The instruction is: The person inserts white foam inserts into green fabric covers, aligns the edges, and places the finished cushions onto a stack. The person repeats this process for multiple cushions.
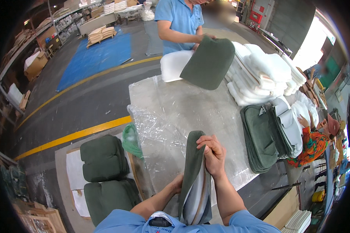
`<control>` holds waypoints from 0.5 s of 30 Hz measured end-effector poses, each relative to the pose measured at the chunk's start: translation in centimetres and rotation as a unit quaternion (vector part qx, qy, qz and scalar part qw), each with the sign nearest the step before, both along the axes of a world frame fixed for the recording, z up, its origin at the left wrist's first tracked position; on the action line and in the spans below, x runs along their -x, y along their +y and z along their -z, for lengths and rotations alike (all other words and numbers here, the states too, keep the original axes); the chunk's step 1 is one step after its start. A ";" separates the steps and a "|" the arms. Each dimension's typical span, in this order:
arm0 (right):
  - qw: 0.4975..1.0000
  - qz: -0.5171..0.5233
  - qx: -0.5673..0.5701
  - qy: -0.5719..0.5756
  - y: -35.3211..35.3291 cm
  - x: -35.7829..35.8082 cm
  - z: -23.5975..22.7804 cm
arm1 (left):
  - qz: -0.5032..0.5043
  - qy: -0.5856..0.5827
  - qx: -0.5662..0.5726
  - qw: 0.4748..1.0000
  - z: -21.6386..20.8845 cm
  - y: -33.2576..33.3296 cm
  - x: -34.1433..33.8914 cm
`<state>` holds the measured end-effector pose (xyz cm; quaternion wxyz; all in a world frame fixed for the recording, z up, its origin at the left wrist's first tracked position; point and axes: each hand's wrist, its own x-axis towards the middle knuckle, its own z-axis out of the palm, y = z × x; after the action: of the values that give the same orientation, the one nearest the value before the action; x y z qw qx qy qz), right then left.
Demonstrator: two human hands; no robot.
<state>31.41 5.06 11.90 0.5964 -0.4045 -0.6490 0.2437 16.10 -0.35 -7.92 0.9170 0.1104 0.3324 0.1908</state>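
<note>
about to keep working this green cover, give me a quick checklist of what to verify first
1. Right hand grips the top edge of the green cover: ok.
2. Left hand touching the cover: ok; how it grips, cannot tell.
3. Grey lining showing at the opening: ok.
4. Plastic-covered table bare ahead: ok.
5. Co-worker's green cover apart from yours: ok.
6. Stacked green covers on the table: ok.
</note>
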 end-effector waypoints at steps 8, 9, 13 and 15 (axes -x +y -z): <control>0.999 0.038 0.007 -0.014 1.5 0.1 1.0 | -0.048 0.096 -0.039 0.993 2.6 3.3 -1.9; 0.999 0.037 0.009 -0.011 2.0 0.1 1.2 | -0.054 0.087 -0.041 0.994 2.7 4.5 -2.4; 1.000 0.019 0.016 0.005 3.2 -0.1 2.5 | -0.086 0.061 -0.055 0.993 3.3 9.1 -3.7; 1.000 0.010 0.022 0.015 3.8 -0.1 2.8 | -0.108 0.053 -0.066 0.991 3.4 11.8 -4.1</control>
<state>31.54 8.90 9.08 0.5996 -0.4199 -0.6306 0.2577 20.17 11.46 -11.28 0.8629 0.1442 0.3770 0.3041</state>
